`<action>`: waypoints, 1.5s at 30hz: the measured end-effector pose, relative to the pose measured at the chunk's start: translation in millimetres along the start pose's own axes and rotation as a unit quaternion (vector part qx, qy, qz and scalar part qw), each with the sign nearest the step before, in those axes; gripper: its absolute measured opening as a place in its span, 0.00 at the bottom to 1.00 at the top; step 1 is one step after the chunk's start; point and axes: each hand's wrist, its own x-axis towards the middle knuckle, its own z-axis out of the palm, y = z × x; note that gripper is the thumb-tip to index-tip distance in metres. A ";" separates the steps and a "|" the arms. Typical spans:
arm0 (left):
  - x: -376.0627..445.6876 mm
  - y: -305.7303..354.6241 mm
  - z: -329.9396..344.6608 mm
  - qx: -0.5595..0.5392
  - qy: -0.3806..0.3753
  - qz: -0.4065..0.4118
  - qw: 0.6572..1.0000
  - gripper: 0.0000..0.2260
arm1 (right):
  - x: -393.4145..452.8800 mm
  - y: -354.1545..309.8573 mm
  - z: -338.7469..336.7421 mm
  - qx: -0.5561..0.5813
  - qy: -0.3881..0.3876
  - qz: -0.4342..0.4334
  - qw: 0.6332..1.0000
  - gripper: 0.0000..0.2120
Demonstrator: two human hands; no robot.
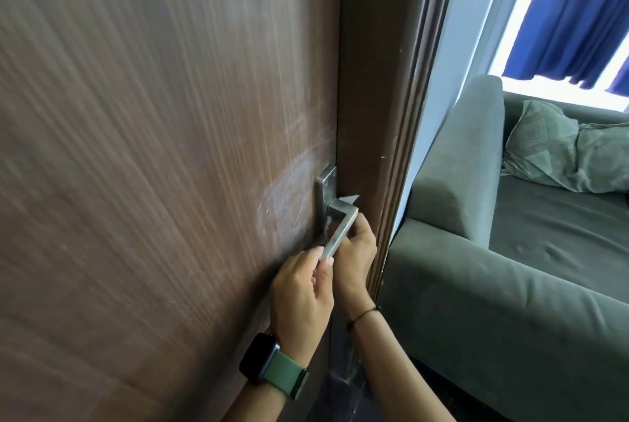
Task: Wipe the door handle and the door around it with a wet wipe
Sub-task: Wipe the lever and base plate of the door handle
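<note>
Nearest the lens, at the bottom centre of the head view, is a forearm with a dark watch [259,358] on a green strap, leading up to the left hand [301,292]. That hand is nearly closed, its thumb and forefinger pinched on the free lower tip of the door handle [340,232], steadying it. Just beyond, right of the lever and partly behind it, the right hand [355,260] curls its fingers around the far side of the bar; a pale corner of the wet wipe [350,198] shows above the lever's elbow, so the wipe appears to lie under those fingers, though the hold itself is hidden. The lever's long axis runs on a slant from its elbow at the metal backplate [325,187] down and left toward the left hand, so a stroke along it would travel that same diagonal, and the right hand is the one placed to make it. On the brown door [153,149], a smeared, lighter patch sits just left of the backplate, in mid-frame. Right of the door frame [371,115], a green sofa [510,285] and blue curtain [571,13] fill the right side.
</note>
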 end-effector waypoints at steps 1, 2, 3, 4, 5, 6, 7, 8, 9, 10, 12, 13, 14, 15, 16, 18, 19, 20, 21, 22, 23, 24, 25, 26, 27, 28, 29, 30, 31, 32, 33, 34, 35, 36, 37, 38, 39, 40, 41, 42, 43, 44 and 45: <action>-0.1 0.2 -0.3 0.001 -0.003 0.002 1.000 0.17 | -3.2 1.0 -1.5 -0.018 -0.009 -0.014 1.000 0.07; 0.1 0.5 -0.3 0.002 -0.005 0.002 1.000 0.17 | -5.2 3.2 -4.6 -0.033 -0.026 -0.023 0.999 0.07; 0.2 0.6 -0.2 0.003 -0.004 0.003 1.000 0.17 | -5.9 5.6 -9.1 -0.045 -0.044 -0.025 0.998 0.07; 0.6 0.4 0.1 0.003 -0.002 0.002 1.000 0.17 | -5.2 7.0 -14.3 -0.054 -0.059 -0.018 0.997 0.06; 1.0 0.1 0.4 0.002 0.000 0.001 1.000 0.18 | -3.4 7.3 -19.8 -0.051 -0.063 -0.003 0.997 0.06; 1.7 0.2 0.4 0.001 0.001 -0.002 1.000 0.18 | -0.8 7.1 -25.4 -0.031 -0.056 0.015 0.998 0.05; 2.0 0.4 -0.3 0.002 0.001 -0.005 1.000 0.17 | 1.1 5.4 -30.5 0.002 -0.039 0.027 0.999 0.06; 2.1 0.8 -1.0 0.002 0.001 -0.006 1.000 0.17 | 2.7 2.9 -34.9 0.036 -0.014 0.030 0.999 0.06; 1.9 1.1 -1.7 0.002 0.001 -0.006 1.000 0.17 | 4.1 -1.4 -38.0 0.066 0.008 0.027 0.997 0.07; 1.6 1.6 -2.0 0.002 0.000 -0.006 1.000 0.16 | 5.8 -6.8 -39.5 0.093 0.019 0.017 0.995 0.08; 1.3 1.7 -1.5 0.004 -0.005 -0.009 1.000 0.14 | 10.1 -20.3 -38.7 0.128 0.000 -0.024 0.992 0.10; 1.1 1.5 -1.2 0.005 -0.007 -0.011 1.000 0.12 | 13.1 -27.0 -36.9 0.124 -0.016 -0.050 0.991 0.13; 1.1 1.3 -1.2 0.006 -0.008 -0.013 1.000 0.10 | 16.6 -33.4 -35.0 0.100 -0.022 -0.073 0.992 0.14; 0.9 1.3 -1.5 0.005 -0.008 -0.014 1.000 0.09 | 20.4 -39.4 -33.1 0.062 -0.018 -0.089 0.994 0.14; 0.9 1.5 -1.5 0.002 -0.010 -0.013 1.000 0.09 | 24.7 -43.7 -30.7 0.023 -0.009 -0.103 0.994 0.12; 0.6 2.2 -1.6 -0.002 -0.012 -0.013 1.000 0.08 | 30.0 -50.1 -23.2 -0.028 0.003 -0.137 0.990 0.08; 0.6 1.8 -1.3 -0.004 -0.012 -0.015 1.000 0.08 | 30.4 -52.6 -17.9 -0.045 0.003 -0.155 0.987 0.07; 0.8 1.0 -0.9 -0.006 -0.011 -0.017 1.000 0.08 | 30.0 -54.2 -12.0 -0.069 0.000 -0.175 0.982 0.06; 1.0 0.3 -0.5 -0.006 -0.010 -0.020 1.000 0.08 | 28.7 -55.2 -7.2 -0.102 -0.009 -0.194 0.976 0.05; 1.1 0.3 -0.2 -0.005 -0.010 -0.021 1.000 0.07 | 27.4 -54.7 -4.5 -0.132 -0.019 -0.205 0.970 0.05; 1.0 0.5 0.0 -0.004 -0.009 -0.020 1.000 0.06 | 26.0 -53.6 -4.2 -0.153 -0.030 -0.207 0.966 0.05; 1.0 0.8 0.0 -0.005 -0.008 -0.019 1.000 0.06 | 24.6 -52.6 -6.2 -0.170 -0.041 -0.202 0.964 0.05; 1.0 1.4 0.0 -0.008 -0.006 -0.018 1.000 0.06 | 23.9 -52.3 -10.1 -0.184 -0.053 -0.198 0.961 0.04; 0.8 2.0 0.3 -0.011 -0.004 -0.017 1.000 0.06 | 23.7 -52.6 -14.5 -0.199 -0.065 -0.200 0.957 0.03; 0.6 2.1 0.9 -0.012 -0.002 -0.017 1.000 0.06 | 23.8 -53.9 -17.7 -0.219 -0.075 -0.213 0.949 0.04; 0.4 1.9 1.9 -0.011 -0.001 -0.017 1.000 0.05 | 24.8 -55.3 -19.7 -0.241 -0.084 -0.231 0.939 0.05; 0.3 1.4 2.8 -0.009 0.000 -0.018 1.000 0.05 | 25.4 -57.1 -19.9 -0.260 -0.094 -0.247 0.929 0.06; 0.2 0.9 3.3 -0.008 0.001 -0.021 1.000 0.05 | 25.8 -59.1 -18.7 -0.273 -0.103 -0.255 0.922 0.07; 0.4 0.4 3.3 -0.009 0.000 -0.021 1.000 0.05 | 25.5 -60.1 -17.0 -0.280 -0.112 -0.256 0.918 0.08; 0.5 0.3 2.7 -0.011 -0.002 -0.020 1.000 0.05 | 25.2 -60.2 -15.2 -0.279 -0.120 -0.253 0.918 0.09; 0.7 0.5 2.0 -0.014 -0.004 -0.019 1.000 0.05 | 24.4 -59.4 -14.3 -0.275 -0.127 -0.251 0.919 0.11; 0.7 0.7 1.7 -0.016 -0.006 -0.018 1.000 0.06 | 23.3 -58.3 -14.0 -0.271 -0.136 -0.251 0.919 0.13; 0.8 0.5 1.7 -0.015 -0.006 -0.018 1.000 0.06 | 22.2 -57.8 -13.9 -0.271 -0.145 -0.253 0.917 0.13; 0.6 0.2 1.6 -0.014 -0.006 -0.017 1.000 0.06 | 21.6 -58.3 -14.0 -0.272 -0.152 -0.255 0.915 0.12; 0.4 -0.2 1.7 -0.012 -0.007 -0.017 1.000 0.06 | 21.8 -59.8 -13.5 -0.277 -0.154 -0.257 0.913 0.10; -0.1 -0.5 1.7 -0.011 -0.008 -0.018 1.000 0.06 | 22.4 -61.4 -12.8 -0.287 -0.154 -0.260 0.909 0.08; -0.2 -0.5 1.6 -0.011 -0.010 -0.021 1.000 0.07 | 22.8 -62.7 -11.8 -0.305 -0.151 -0.263 0.903 0.07; -0.3 -0.5 1.2 -0.012 -0.013 -0.023 1.000 0.07 | 22.5 -63.0 -10.6 -0.332 -0.145 -0.268 0.893 0.06; -0.4 -0.5 0.9 -0.013 -0.015 -0.024 1.000 0.07 | 21.8 -62.1 -9.4 -0.361 -0.135 -0.271 0.882 0.04; -0.3 0.0 0.7 -0.013 -0.016 -0.024 1.000 0.07 | 21.1 -60.7 -8.7 -0.379 -0.126 -0.268 0.877 0.03; -0.1 0.4 0.6 -0.012 -0.014 -0.023 1.000 0.07 | 20.8 -59.6 -8.3 -0.382 -0.120 -0.260 0.879 0.02; 0.1 0.9 0.8 -0.009 -0.010 -0.023 1.000 0.07 | 20.8 -58.9 -8.3 -0.373 -0.119 -0.254 0.884 0.01; 0.4 1.4 1.3 -0.007 -0.006 -0.023 1.000 0.06 | 21.3 -58.6 -8.6 -0.363 -0.116 -0.254 0.889 0.02</action>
